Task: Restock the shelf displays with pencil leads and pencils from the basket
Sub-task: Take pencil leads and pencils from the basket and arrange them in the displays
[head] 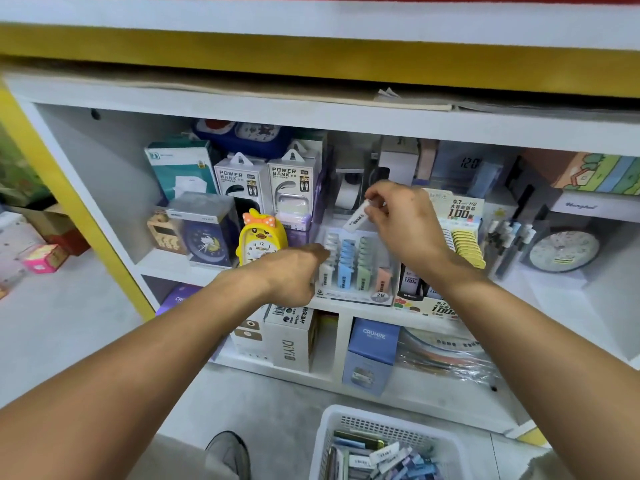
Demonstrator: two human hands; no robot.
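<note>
My right hand [403,223] pinches a white pencil lead case [356,218] by its top end, tilted above the clear lead display box [356,271] on the middle shelf. That display holds rows of white, blue, green and peach lead cases. My left hand [294,271] reaches to the display's left side, fingers curled at the white row; what they touch is hidden. A second display [460,244] to the right, marked 0.7 and 100, holds yellow lead cases. The white basket [332,427] on the floor below holds several lead cases and pencils.
A yellow duck clock [259,240] stands just left of the display. Power bank boxes [263,181] sit behind it. Pens [509,244] and a round clock [564,251] stand to the right. Boxes fill the lower shelf [374,355]. My shoe [228,452] is by the basket.
</note>
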